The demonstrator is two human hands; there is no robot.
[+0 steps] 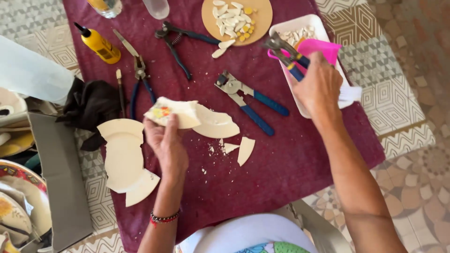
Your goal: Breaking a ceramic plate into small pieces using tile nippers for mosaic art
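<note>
Left hand (pixel 165 140) pinching plate shard (pixel 172 113); right hand (pixel 319 84) gripping nippers (pixel 287 53) over tray (pixel 287 28).

We have one view, from our head, looking steeply down at close range onto the desk (pixel 290 168), our forearms reaching in from the bottom edge.

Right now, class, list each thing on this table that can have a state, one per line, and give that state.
left hand: shut on plate shard
right hand: shut on blue-handled nippers, over the white tray
broken plate: in pieces, lying flat
second blue-handled nippers: lying on the cloth, unheld
yellow glue bottle: capped, lying on its side
</note>
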